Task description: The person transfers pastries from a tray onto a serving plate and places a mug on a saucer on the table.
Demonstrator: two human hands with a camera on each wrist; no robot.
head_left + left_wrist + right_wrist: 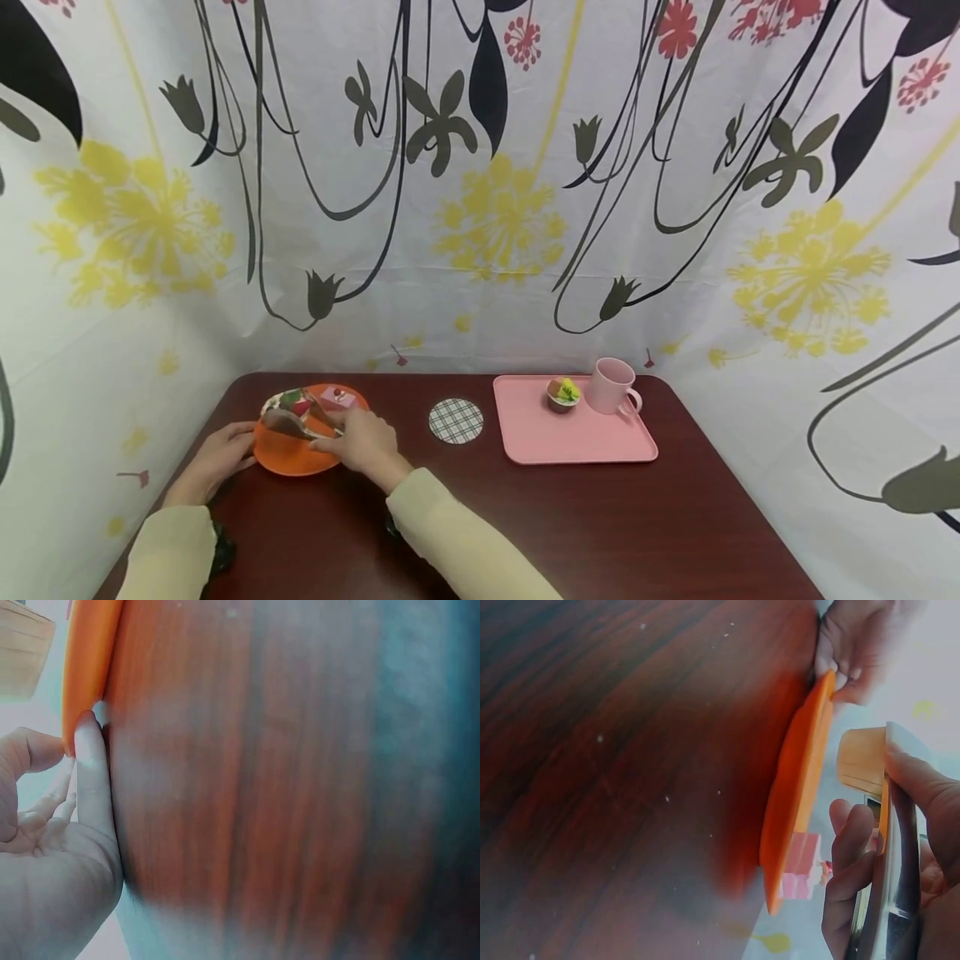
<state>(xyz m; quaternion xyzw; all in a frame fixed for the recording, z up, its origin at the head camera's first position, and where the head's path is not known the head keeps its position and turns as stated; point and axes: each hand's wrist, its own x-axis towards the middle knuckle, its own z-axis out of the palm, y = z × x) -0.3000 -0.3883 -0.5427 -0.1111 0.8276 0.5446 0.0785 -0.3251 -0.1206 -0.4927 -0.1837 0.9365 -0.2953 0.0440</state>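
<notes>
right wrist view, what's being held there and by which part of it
The right hand grips shiny silver metal tongs by their arms; the left hand pinches the round orange plate by its rim.

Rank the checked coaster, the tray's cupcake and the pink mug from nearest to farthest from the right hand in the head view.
1. Checked coaster: on the table, right of the right hand.
2. Cupcake: farther right, on the pink tray.
3. Pink mug: at the tray's back right corner.
</notes>
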